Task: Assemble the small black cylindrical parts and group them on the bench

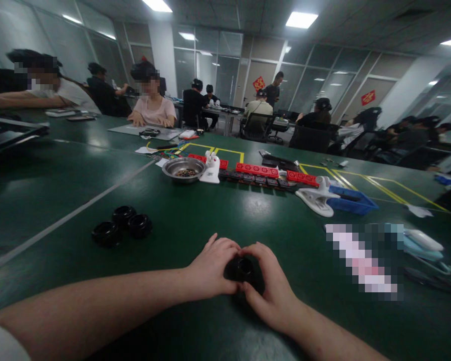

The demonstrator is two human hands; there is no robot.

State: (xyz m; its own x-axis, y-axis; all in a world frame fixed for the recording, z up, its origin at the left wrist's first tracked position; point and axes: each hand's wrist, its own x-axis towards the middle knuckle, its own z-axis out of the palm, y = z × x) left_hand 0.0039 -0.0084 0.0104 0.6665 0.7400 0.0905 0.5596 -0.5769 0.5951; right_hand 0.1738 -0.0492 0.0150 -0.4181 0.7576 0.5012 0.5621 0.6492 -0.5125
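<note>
We hold a black, rounded piece with a hole in its top point(244, 277): our bare left hand point(213, 264) grips one side, our bare right hand point(272, 291) curls around the other. Ahead and left of both, three thick glossy black rings point(125, 221) lie on the smooth green tabletop point(180, 220); beyond stands a round silver metal bowl point(170, 174).

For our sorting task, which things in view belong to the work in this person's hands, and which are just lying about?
Belonging, it seems:
black part, held in the left hand and right hand
three similar-looking black rings

Apparently just lying about:
metal bowl with small pieces
red strips
blue tray
</note>
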